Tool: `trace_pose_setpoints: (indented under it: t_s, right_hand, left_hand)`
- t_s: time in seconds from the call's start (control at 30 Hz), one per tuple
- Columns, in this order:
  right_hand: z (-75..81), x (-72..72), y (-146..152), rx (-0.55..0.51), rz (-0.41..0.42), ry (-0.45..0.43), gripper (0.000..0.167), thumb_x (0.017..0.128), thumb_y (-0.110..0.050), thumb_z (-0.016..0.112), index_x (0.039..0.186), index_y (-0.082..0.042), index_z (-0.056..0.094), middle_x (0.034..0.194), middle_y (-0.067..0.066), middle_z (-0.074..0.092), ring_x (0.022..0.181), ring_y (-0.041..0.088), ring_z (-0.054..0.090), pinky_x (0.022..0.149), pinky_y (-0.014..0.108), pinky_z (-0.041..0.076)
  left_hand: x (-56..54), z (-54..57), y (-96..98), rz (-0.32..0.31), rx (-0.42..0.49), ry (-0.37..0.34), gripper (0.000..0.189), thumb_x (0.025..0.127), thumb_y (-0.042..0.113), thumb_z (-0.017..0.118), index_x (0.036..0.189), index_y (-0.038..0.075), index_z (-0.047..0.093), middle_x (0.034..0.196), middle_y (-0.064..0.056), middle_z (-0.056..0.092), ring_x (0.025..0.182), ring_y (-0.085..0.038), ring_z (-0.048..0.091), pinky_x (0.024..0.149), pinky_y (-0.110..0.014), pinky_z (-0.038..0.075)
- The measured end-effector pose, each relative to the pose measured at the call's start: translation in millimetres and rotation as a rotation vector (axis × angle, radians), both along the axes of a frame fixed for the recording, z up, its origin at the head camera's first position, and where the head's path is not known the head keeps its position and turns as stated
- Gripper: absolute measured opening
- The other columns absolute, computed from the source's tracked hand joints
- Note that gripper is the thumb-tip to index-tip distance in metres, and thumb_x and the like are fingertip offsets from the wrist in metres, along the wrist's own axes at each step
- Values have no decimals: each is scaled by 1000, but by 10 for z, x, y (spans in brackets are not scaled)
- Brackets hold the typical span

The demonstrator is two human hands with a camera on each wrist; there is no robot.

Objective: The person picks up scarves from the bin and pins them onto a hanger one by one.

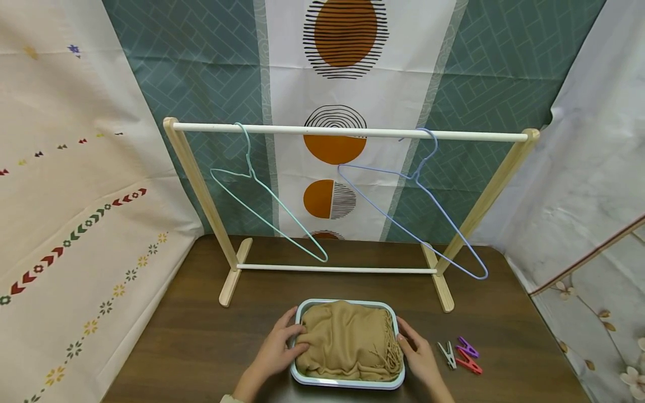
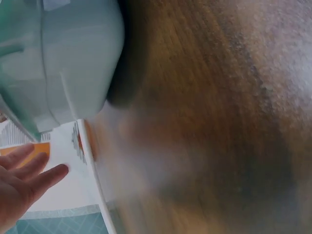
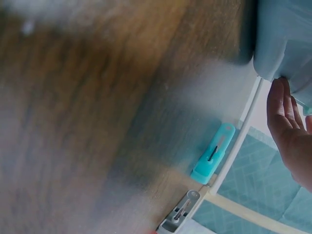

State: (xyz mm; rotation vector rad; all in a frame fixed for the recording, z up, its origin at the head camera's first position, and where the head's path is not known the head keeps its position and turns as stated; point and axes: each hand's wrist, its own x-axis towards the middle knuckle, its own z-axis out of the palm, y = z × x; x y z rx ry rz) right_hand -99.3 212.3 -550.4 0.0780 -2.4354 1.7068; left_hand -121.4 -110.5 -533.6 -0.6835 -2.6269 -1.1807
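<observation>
A tan fringed scarf (image 1: 347,338) lies folded in a pale blue plastic basin (image 1: 347,384) on the table. At the basin's left side is my left hand (image 1: 277,348), its thumb and a finger reaching over the rim by the cloth. The left wrist view shows that hand (image 2: 24,187) with its fingers extended near the basin wall (image 2: 78,53). My right hand (image 1: 420,354) touches the basin's right side, the thumb near the rim. In the right wrist view, the straight fingers of this hand (image 3: 292,131) lie along the outer wall.
A wooden rack with a white top rail (image 1: 322,131) stands behind the basin. From it hang a mint hanger (image 1: 274,196) and a blue hanger (image 1: 388,215). Grey (image 1: 447,355), purple (image 1: 468,347) and red (image 1: 469,362) clothespins lie at right; the right wrist view shows a turquoise clothespin (image 3: 213,153).
</observation>
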Motion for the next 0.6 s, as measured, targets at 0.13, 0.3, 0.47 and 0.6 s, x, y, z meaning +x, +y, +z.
trace_pose_setpoints:
  t_s: [0.13,0.3,0.47,0.6]
  right_hand:
    - [3,-1,0,-3,-7,-9,37,90,-2,52,126,8,48,120,27,53,102,2,51,79,15,42]
    - [2,-3,0,10,-13,-21,37,90,-3,52,126,8,48,120,26,53,101,1,51,78,17,43]
    - [-4,-10,5,8,-10,-12,37,90,-1,51,126,9,48,120,27,53,103,-1,50,79,14,42]
    - [-11,-10,2,-8,-5,-2,36,90,0,51,125,9,48,120,27,52,104,-1,49,80,12,40]
  left_hand:
    - [-5,28,18,7,-7,93,16,69,14,77,78,17,64,126,-21,48,116,-39,43,81,-52,44]
    - [15,54,33,8,-43,168,18,68,13,77,79,15,63,114,-15,57,107,-32,51,77,-46,47]
    - [24,125,57,13,-44,193,17,68,12,76,80,13,63,105,-16,62,101,-34,55,76,-55,43]
    - [9,199,72,-6,19,144,15,70,12,74,80,12,63,100,-14,65,101,-36,55,77,-59,41]
